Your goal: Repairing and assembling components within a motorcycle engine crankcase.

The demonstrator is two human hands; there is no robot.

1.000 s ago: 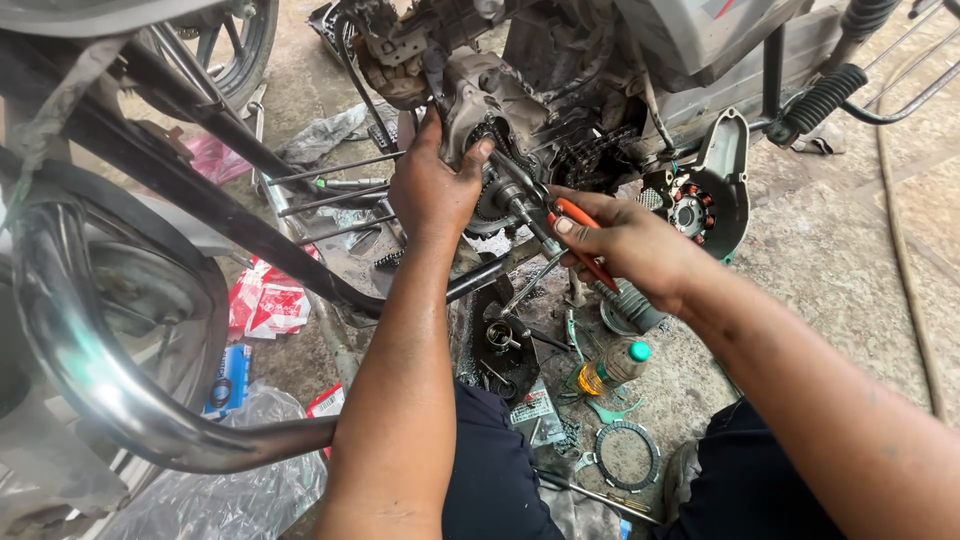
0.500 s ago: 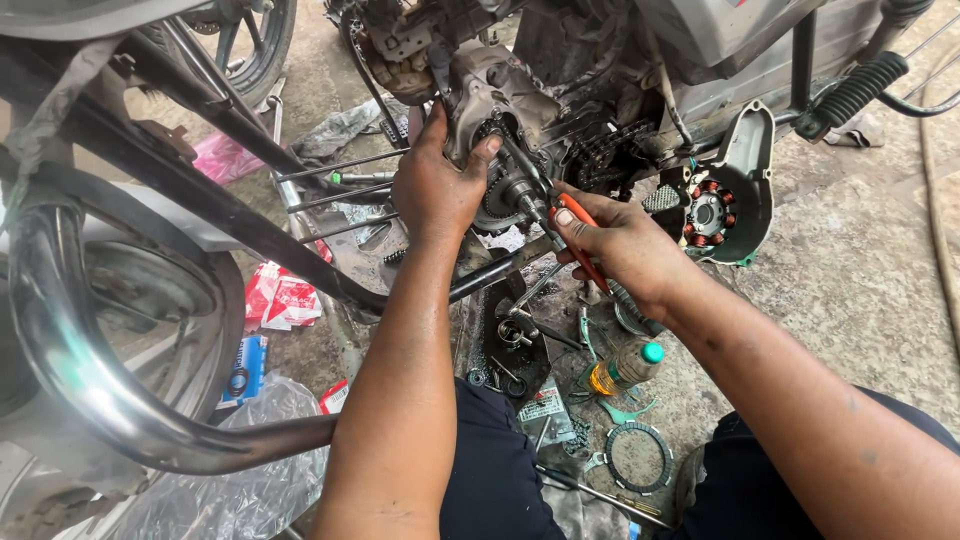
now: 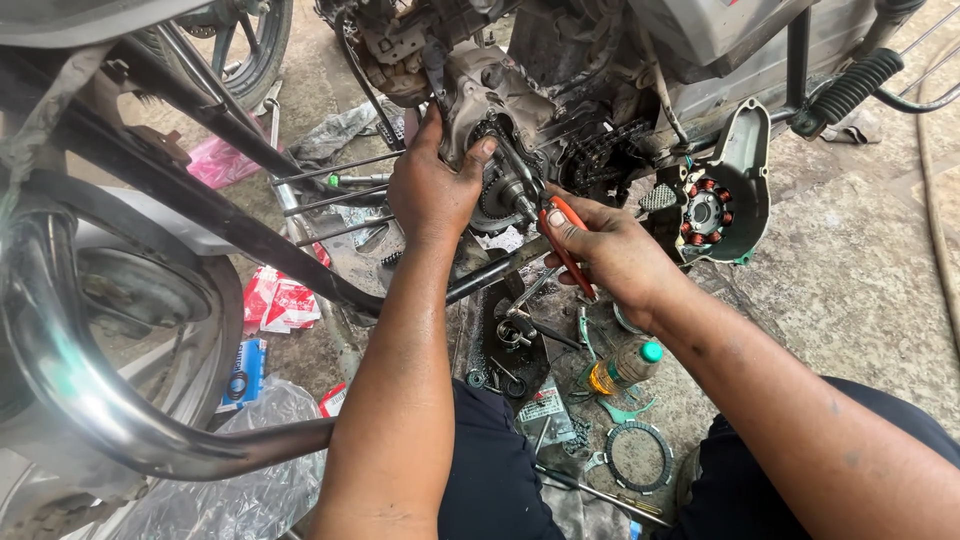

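My left hand (image 3: pixel 432 190) grips the grimy metal engine case (image 3: pixel 490 95) of a motorcycle, thumb resting on the toothed gear (image 3: pixel 492 190) at its open side. My right hand (image 3: pixel 610 255) is closed around red-handled pliers (image 3: pixel 565 235), whose jaws meet the shaft at the gear's centre (image 3: pixel 522 198). A drive chain (image 3: pixel 600 150) runs to the right of the gear. Both forearms reach up from my lap.
A removed side cover with copper coils (image 3: pixel 712 205) leans at the right. On the ground lie long steel rods (image 3: pixel 330 185), a small bottle with a green cap (image 3: pixel 622 368), a ring-shaped clutch plate (image 3: pixel 640 455), red packets (image 3: pixel 278 300) and a chrome exhaust pipe (image 3: pixel 70 370) at the left.
The view has shifted slightly, so the engine sits a little higher and more to the right. Both hands keep their hold at the gear; the pliers stay on the shaft.
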